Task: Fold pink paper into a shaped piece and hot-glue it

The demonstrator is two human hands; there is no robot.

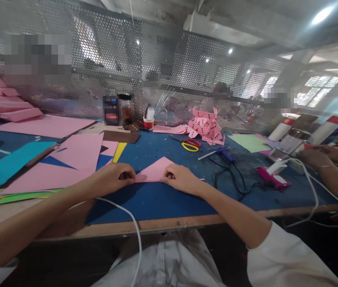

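Head view: the left hand (117,178) and the right hand (181,179) rest on the blue mat (157,203) near the front edge of the table, one at each lower corner of the pink paper triangle (156,168). The fingers of both hands are curled and pinch the paper's lower edge, with its apex pointing away from the person. A grip at both corners probably holds the sheet flat and square to the body. The triangle lies on the mat, centred between the hands. Large pink sheets (76,159) lie to the left, overlapping blue card, within reach but off the working area. The scissors (190,145) (yellow and red handles) and the blue glue gun (224,154) lie beyond the right hand, well apart from it. A heap of pink cut pieces (206,126) sits farther back, near the perforated screen (186,67). At far right, a co-worker's hands (321,156) handle separate items.
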